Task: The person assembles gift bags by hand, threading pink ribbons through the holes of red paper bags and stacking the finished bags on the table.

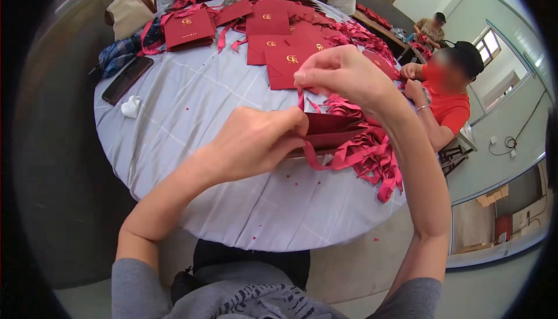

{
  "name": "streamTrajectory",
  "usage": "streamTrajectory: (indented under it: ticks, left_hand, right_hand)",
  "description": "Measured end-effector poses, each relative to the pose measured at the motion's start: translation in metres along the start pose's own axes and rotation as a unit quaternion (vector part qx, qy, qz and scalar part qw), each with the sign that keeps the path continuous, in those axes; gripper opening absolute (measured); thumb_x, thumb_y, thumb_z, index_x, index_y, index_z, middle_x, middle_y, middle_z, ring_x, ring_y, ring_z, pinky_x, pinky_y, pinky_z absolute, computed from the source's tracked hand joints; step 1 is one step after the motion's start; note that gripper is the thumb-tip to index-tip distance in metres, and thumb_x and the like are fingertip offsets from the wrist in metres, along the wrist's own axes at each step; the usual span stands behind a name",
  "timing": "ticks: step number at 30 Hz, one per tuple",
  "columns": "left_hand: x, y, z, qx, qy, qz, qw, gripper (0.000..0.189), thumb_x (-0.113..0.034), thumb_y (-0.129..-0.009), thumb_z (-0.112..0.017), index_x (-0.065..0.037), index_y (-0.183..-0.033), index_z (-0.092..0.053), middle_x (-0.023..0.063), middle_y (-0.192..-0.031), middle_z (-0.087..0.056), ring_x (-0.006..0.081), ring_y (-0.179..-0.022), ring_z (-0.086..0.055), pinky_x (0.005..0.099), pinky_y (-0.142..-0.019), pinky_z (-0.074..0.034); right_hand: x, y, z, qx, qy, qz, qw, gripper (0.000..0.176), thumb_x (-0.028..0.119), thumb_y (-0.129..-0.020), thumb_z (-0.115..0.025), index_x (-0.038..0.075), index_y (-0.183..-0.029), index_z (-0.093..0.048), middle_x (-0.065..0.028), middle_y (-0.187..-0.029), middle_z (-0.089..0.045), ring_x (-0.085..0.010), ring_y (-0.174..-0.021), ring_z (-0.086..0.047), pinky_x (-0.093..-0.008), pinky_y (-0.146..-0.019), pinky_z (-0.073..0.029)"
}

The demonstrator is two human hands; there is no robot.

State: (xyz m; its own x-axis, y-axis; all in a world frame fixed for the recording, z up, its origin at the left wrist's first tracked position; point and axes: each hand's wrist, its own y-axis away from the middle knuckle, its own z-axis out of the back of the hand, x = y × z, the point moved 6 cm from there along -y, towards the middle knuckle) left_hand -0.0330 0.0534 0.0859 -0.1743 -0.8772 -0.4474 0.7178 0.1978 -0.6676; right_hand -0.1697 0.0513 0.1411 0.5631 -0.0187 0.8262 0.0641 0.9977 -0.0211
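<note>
Low over the table, my left hand (250, 142) is closed at the near left edge of a dark red paper bag (334, 122), with thumb and forefinger pinched there; its fingertips are partly hidden. Above it, my right hand (349, 78) pinches a red ribbon (300, 98), which runs down toward the left fingers. Another length of ribbon (314, 159) loops out below my left hand. Beside the bag, on the right, lies a tangled heap of red ribbons (372, 159).
Red bags with gold print (267, 21) cover the far part of the round table (192, 139). A phone (128, 79), a crumpled tissue (131, 107), a folded umbrella (122, 52) and a cream bag (132, 12) lie at left. A person in red (450, 95) sits at right; others work farther back.
</note>
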Motion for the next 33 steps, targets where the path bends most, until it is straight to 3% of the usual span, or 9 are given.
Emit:
streamTrajectory:
  ticks: [2,8,16,20,23,25,26,29,33]
  left_hand:
    - [0.003,0.000,0.001,-0.015,0.003,-0.007,1.000,0.022,-0.002,-0.075,-0.069,-0.005,-0.093,-0.057,0.0091,-0.077,-0.065,0.0222,-0.061,-0.063,0.0299,-0.054,-0.048]
    - [0.001,-0.002,0.001,-0.013,-0.047,-0.057,0.997,0.026,-0.004,-0.075,-0.068,-0.006,-0.101,-0.064,0.0097,-0.080,-0.065,0.0248,-0.066,-0.064,0.0329,-0.057,-0.050]
    - [-0.001,-0.002,0.001,-0.026,-0.045,-0.055,0.997,0.021,-0.005,-0.075,-0.069,-0.007,-0.096,-0.066,0.0092,-0.079,-0.065,0.0257,-0.063,-0.063,0.0329,-0.055,-0.050]
    - [0.006,-0.001,0.001,-0.038,-0.052,-0.032,0.997,0.018,-0.005,-0.076,-0.068,-0.006,-0.094,-0.066,0.0094,-0.079,-0.065,0.0255,-0.063,-0.063,0.0324,-0.055,-0.050]
    - [0.021,0.001,0.013,-0.105,-0.054,0.016,0.993,0.013,-0.003,-0.078,-0.065,-0.003,-0.092,-0.065,0.0095,-0.077,-0.064,0.0198,-0.060,-0.060,0.0283,-0.054,-0.048]
    - [0.030,0.000,0.019,-0.135,-0.033,0.059,0.989,0.012,-0.003,-0.079,-0.066,-0.002,-0.091,-0.064,0.0084,-0.075,-0.063,0.0153,-0.056,-0.056,0.0260,-0.051,-0.044]
    - [0.036,0.001,0.021,-0.151,-0.024,0.082,0.985,0.011,-0.003,-0.080,-0.066,-0.001,-0.090,-0.064,0.0075,-0.073,-0.062,0.0127,-0.055,-0.052,0.0249,-0.050,-0.041]
    - [0.043,0.002,0.023,-0.162,-0.020,0.098,0.982,0.009,-0.002,-0.080,-0.065,-0.001,-0.090,-0.064,0.0077,-0.073,-0.062,0.0122,-0.055,-0.053,0.0247,-0.050,-0.041]
    - [0.049,0.002,0.031,-0.179,-0.062,0.094,0.977,0.008,-0.005,-0.081,-0.065,-0.001,-0.088,-0.066,0.0088,-0.076,-0.064,0.0157,-0.057,-0.055,0.0270,-0.052,-0.043]
  right_hand:
    - [0.002,-0.007,-0.005,0.059,0.043,-0.005,0.997,0.018,0.017,-0.083,-0.067,-0.001,-0.083,-0.066,-0.0004,-0.065,-0.059,-0.0048,-0.057,-0.049,-0.0190,-0.054,-0.038]
    - [0.009,-0.023,-0.006,0.011,-0.003,-0.006,1.000,0.017,0.019,-0.084,-0.067,0.003,-0.083,-0.067,0.0044,-0.060,-0.052,-0.0013,-0.050,-0.040,-0.0185,-0.044,-0.027]
    - [0.018,-0.037,0.001,-0.093,-0.123,0.109,0.982,0.017,0.016,-0.081,-0.066,-0.001,-0.080,-0.068,-0.0028,-0.065,-0.061,-0.0057,-0.060,-0.053,-0.0211,-0.053,-0.038]
    - [0.022,-0.031,0.004,-0.124,-0.051,0.151,0.979,0.022,0.019,-0.085,-0.063,-0.002,-0.090,-0.067,-0.0059,-0.069,-0.064,-0.0084,-0.059,-0.055,-0.0222,-0.054,-0.042]
    - [0.028,0.005,0.014,-0.262,0.039,0.232,0.936,0.022,0.019,-0.087,-0.062,-0.003,-0.090,-0.065,-0.0073,-0.070,-0.065,-0.0085,-0.059,-0.057,-0.0240,-0.055,-0.045]
    - [0.023,0.033,0.006,-0.235,0.092,0.167,0.953,0.020,0.019,-0.087,-0.063,-0.002,-0.087,-0.065,-0.0060,-0.068,-0.064,-0.0078,-0.058,-0.056,-0.0251,-0.055,-0.045]
    - [0.011,0.041,-0.008,-0.239,0.057,0.217,0.945,0.021,0.020,-0.085,-0.067,-0.001,-0.083,-0.065,-0.0062,-0.065,-0.060,-0.0095,-0.054,-0.053,-0.0264,-0.052,-0.044]
    - [-0.017,0.051,-0.042,-0.192,0.217,0.167,0.942,0.026,0.022,-0.078,-0.073,0.000,-0.079,-0.061,-0.0096,-0.076,-0.055,-0.0228,-0.063,-0.057,-0.0342,-0.055,-0.045]
    - [-0.034,0.053,-0.047,-0.149,0.153,0.198,0.957,0.020,0.013,-0.077,-0.073,-0.002,-0.080,-0.061,-0.0111,-0.085,-0.057,-0.0210,-0.069,-0.056,-0.0300,-0.063,-0.046]
